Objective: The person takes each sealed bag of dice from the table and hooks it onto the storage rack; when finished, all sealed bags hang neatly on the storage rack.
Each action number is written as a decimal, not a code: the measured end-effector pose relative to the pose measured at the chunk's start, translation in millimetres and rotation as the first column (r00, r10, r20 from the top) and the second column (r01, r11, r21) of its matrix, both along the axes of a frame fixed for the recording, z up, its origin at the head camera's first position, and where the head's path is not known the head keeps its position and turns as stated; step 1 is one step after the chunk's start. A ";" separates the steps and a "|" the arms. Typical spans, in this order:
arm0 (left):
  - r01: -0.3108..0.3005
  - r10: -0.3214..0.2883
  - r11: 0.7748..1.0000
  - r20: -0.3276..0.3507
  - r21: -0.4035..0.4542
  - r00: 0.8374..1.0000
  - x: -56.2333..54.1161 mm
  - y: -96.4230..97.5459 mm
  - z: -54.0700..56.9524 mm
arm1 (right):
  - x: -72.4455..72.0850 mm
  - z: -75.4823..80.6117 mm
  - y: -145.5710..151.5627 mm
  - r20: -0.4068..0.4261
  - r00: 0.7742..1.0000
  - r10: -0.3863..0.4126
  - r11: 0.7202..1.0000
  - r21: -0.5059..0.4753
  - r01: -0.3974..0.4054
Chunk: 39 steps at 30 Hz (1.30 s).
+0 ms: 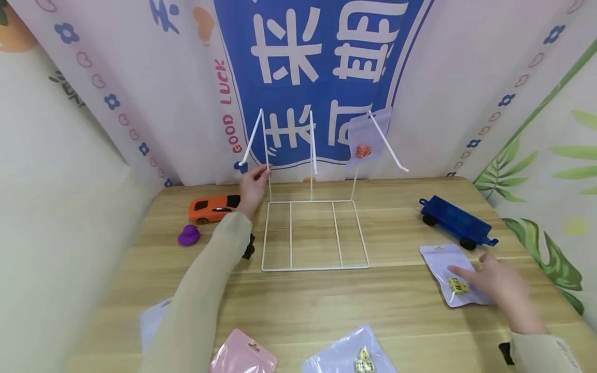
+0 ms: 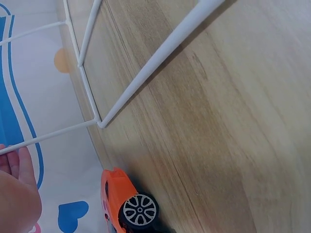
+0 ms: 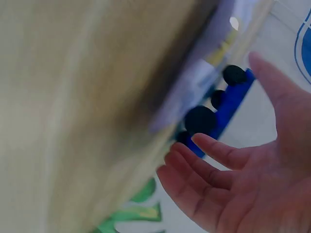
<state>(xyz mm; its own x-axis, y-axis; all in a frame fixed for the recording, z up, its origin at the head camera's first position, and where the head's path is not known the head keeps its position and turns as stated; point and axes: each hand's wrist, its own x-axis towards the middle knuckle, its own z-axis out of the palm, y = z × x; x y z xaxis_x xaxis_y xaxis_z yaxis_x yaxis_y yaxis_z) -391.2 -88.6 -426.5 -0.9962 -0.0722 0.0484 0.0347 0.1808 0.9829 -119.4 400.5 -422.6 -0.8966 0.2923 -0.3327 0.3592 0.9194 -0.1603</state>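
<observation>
With the base of the rack (image 1: 315, 268) as your clock, your left hand (image 1: 253, 189) is gripping an upright (image 1: 267, 150) at eleven o'clock, its fingers curling on the wire; you are probably steadying the frame, so you are doing best by holding lightly and not tilting it. Your right hand (image 1: 499, 280) is hanging over the bag (image 1: 442, 273), which is lying flat on the desk (image 1: 396, 300) between three and four o'clock; those fingers are standing well apart, gripping nothing, and whether a tip is touching the bag I cannot tell. Its hole (image 1: 439, 249) is pointing to eleven o'clock, so you are wisest pinching a side edge and leaving that end uncovered, perhaps for the bare left hook (image 1: 251, 137) or middle hook (image 1: 313, 142). The cart (image 1: 459, 220) is sitting just beyond, at the bag's twelve o'clock, so you are needing to lift clear of it.
</observation>
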 end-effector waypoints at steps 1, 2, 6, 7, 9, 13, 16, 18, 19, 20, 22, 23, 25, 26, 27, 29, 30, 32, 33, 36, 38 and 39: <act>0.000 0.000 1.000 0.000 -0.006 1.000 -0.3 -0.7 -0.3 | -1.5 -4.1 0.3 0.015 1.000 0.003 1.000 -0.018 -0.003; -0.003 0.003 1.000 0.002 -0.014 1.000 -0.3 -1.0 -0.4 | -3.0 -7.6 0.0 0.022 1.000 0.009 0.999 -0.030 -0.009; -0.010 0.010 0.999 -0.014 -0.035 1.000 0.5 -0.8 -0.8 | -7.2 -15.5 -2.7 0.007 1.000 0.017 0.997 -0.079 -0.016; -0.011 0.010 0.999 -0.020 -0.038 1.000 0.6 -0.6 -0.8 | -7.9 -16.5 -3.1 -0.002 1.000 0.017 0.995 -0.094 -0.017; -0.013 0.012 0.999 -0.033 -0.039 0.999 0.8 0.0 -0.6 | -8.5 -18.8 -3.6 -0.016 1.000 0.024 0.992 -0.126 -0.026; -0.014 0.013 0.999 -0.045 -0.039 0.999 1.0 0.5 -2.0 | -6.8 -22.3 -3.6 -0.042 0.997 0.059 0.979 -0.191 -0.066; -0.015 0.013 0.999 -0.042 -0.042 0.999 0.8 0.7 -2.3 | -3.3 -22.3 -3.4 -0.077 0.994 0.075 0.961 -0.260 -0.093; -0.017 0.016 0.999 -0.040 -0.043 0.999 0.4 0.8 -2.3 | 0.3 -20.7 -5.5 -0.103 0.992 0.068 0.935 -0.341 -0.099; -0.019 0.017 0.999 -0.039 -0.044 0.999 0.1 0.8 -2.3 | 1.8 -18.8 -7.9 -0.119 0.991 0.060 0.915 -0.389 -0.103; -0.021 0.019 0.999 -0.038 -0.045 0.999 -0.2 0.7 -2.4 | 3.5 -16.1 -10.8 -0.136 0.989 0.053 0.893 -0.438 -0.108; -0.022 0.021 0.999 -0.036 -0.043 0.999 -0.8 0.6 -2.7 | 6.9 -7.0 -18.9 -0.191 0.981 0.030 0.822 -0.554 -0.133; -0.022 0.021 0.999 -0.037 -0.041 0.999 -1.2 0.6 -2.8 | 8.1 -0.8 -23.9 -0.230 0.973 0.014 0.778 -0.609 -0.155; -0.020 0.019 0.999 -0.039 -0.031 0.999 -1.6 0.4 -2.9 | 8.9 15.3 -34.8 -0.330 0.944 -0.014 0.675 -0.700 -0.234; -0.021 0.020 0.999 -0.040 -0.030 0.999 -1.7 0.4 -2.8 | 9.4 24.4 -40.8 -0.378 0.925 -0.035 0.609 -0.742 -0.280; -0.021 0.020 0.999 -0.039 -0.030 0.999 -1.8 0.3 -2.9 | 9.3 33.4 -47.2 -0.426 0.902 -0.061 0.530 -0.780 -0.333; -0.023 0.022 0.999 -0.036 -0.028 0.999 -1.9 0.3 -2.8 | 8.5 50.7 -61.7 -0.511 0.852 -0.116 0.377 -0.816 -0.438; -0.023 0.022 0.999 -0.034 -0.026 0.999 -1.9 0.4 -2.9 | 7.8 58.9 -69.5 -0.537 0.831 -0.147 0.299 -0.825 -0.480; -0.025 0.024 0.999 -0.030 -0.027 0.999 -1.8 0.5 -3.0 | 6.3 73.5 -85.6 -0.571 0.794 -0.207 0.178 -0.820 -0.543; -0.026 0.025 0.999 -0.027 -0.027 0.999 -1.7 0.6 -3.1 | 5.1 79.9 -93.4 -0.590 0.774 -0.231 0.152 -0.807 -0.570; -0.029 0.028 0.999 -0.026 -0.026 0.999 -1.0 1.2 -3.2 | 0.5 95.3 -112.4 -0.626 0.729 -0.278 0.173 -0.779 -0.603; -0.030 0.029 0.999 -0.023 -0.030 0.999 -0.3 1.6 -3.4 | -2.7 102.1 -120.0 -0.638 0.718 -0.278 0.227 -0.770 -0.596; -0.031 0.030 0.999 -0.020 -0.031 0.999 0.1 1.8 -3.3 | -4.3 104.4 -122.3 -0.640 0.718 -0.274 0.250 -0.768 -0.589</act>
<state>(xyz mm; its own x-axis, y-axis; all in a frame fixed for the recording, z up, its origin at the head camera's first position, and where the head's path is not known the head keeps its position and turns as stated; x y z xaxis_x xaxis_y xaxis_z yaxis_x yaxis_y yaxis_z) -391.1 -86.9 -429.9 -0.9924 -0.1005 0.0710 0.0483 0.2127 0.9759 -123.7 278.2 -318.1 -0.9392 0.0101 0.3432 -0.3433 -0.0180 -0.9390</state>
